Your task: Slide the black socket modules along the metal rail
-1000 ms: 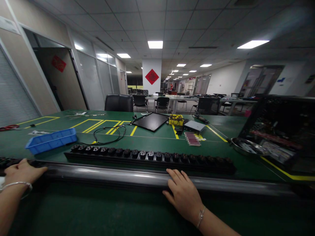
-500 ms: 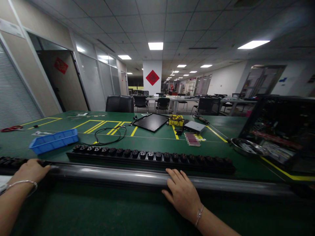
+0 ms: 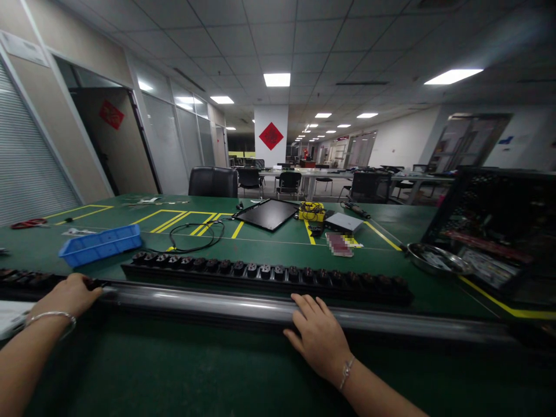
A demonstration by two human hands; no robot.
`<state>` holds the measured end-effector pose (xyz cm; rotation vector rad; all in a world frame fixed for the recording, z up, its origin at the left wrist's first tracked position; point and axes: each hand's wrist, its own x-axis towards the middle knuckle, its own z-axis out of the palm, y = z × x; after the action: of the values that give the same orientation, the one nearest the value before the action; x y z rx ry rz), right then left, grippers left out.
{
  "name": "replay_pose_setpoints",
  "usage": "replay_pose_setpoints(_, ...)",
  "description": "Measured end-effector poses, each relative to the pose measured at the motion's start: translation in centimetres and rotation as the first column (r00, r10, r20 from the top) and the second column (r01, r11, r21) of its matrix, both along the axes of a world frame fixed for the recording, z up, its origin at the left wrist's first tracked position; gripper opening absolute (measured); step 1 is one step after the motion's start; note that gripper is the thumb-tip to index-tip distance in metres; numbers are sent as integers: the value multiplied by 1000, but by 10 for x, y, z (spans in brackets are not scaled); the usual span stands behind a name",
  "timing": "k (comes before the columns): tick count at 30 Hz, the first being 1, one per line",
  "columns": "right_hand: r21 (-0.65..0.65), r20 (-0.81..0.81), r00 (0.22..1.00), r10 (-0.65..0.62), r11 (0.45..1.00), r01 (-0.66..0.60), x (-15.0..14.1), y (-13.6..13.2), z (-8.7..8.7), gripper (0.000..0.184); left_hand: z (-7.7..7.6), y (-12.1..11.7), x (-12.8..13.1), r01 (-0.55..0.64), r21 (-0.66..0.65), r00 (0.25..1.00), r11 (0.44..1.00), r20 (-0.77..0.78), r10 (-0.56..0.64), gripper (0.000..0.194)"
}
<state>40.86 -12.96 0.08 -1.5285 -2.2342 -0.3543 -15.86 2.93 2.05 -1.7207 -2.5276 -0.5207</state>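
My left hand (image 3: 68,295) rests on the left part of a shiny metal rail (image 3: 208,304) that runs across the green workbench (image 3: 260,246); its fingers curl over the rail. My right hand (image 3: 316,333) lies flat on the same rail near the middle, fingers stretched forward and slightly apart, holding nothing. Just behind the rail lies a long black power strip (image 3: 269,272) with several sockets. Both wrists wear thin bracelets.
A blue plastic tray (image 3: 101,244) sits at the left, a looped black cable (image 3: 193,236) beside it. Farther back lie a black flat panel (image 3: 268,214), a yellow box (image 3: 311,212) and a grey box (image 3: 344,223). A metal bowl (image 3: 436,259) and a dark open case (image 3: 499,229) stand at the right.
My left hand has slid to the right along the rail. My right hand has stayed on the rail, and the view has shifted slightly.
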Motion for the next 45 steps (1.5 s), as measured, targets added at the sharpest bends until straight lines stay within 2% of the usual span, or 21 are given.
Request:
replay_pose_setpoints(5,16,-2,1000,1,1000,-1,0,-1,0,22,4,-10,18,14,-133,1000,991,-4,-15,54)
replay_pose_setpoints(10,2,15,1000,4,1000,-4,-1,0,1,21,13,-27,61,74,-177,997,981,10,-73,55)
replay_pose_setpoints(14,-5,33,999,-1,1000,1,-1,0,1,20,17,-45,103,113,-130,993,985,-1,-114,52)
replay_pose_setpoints(18,-10,38,999,-1,1000,1,0,-1,2,20,19,-59,133,170,-96,985,981,-6,-171,49)
replay_pose_setpoints(25,-41,38,999,-8,999,9,-1,-3,6,20,20,-74,185,329,-44,941,943,99,-323,43)
replay_pose_setpoints(29,-48,36,999,-8,999,10,-1,-4,9,21,12,-86,221,476,29,870,879,127,-475,40)
replay_pose_setpoints(34,-75,21,1000,-13,997,15,-1,-4,11,21,0,-99,250,680,149,721,718,46,-692,39)
replay_pose_setpoints(36,-90,16,1000,-17,996,18,-1,-4,12,20,-2,-100,253,728,152,677,668,-11,-736,41)
replay_pose_setpoints(41,-139,4,1000,-27,990,27,-2,-4,16,19,-4,-99,247,783,88,622,616,-79,-779,48)
replay_pose_setpoints(45,-165,4,999,-35,986,35,0,-5,17,18,-6,-95,242,833,73,553,549,-153,-819,54)
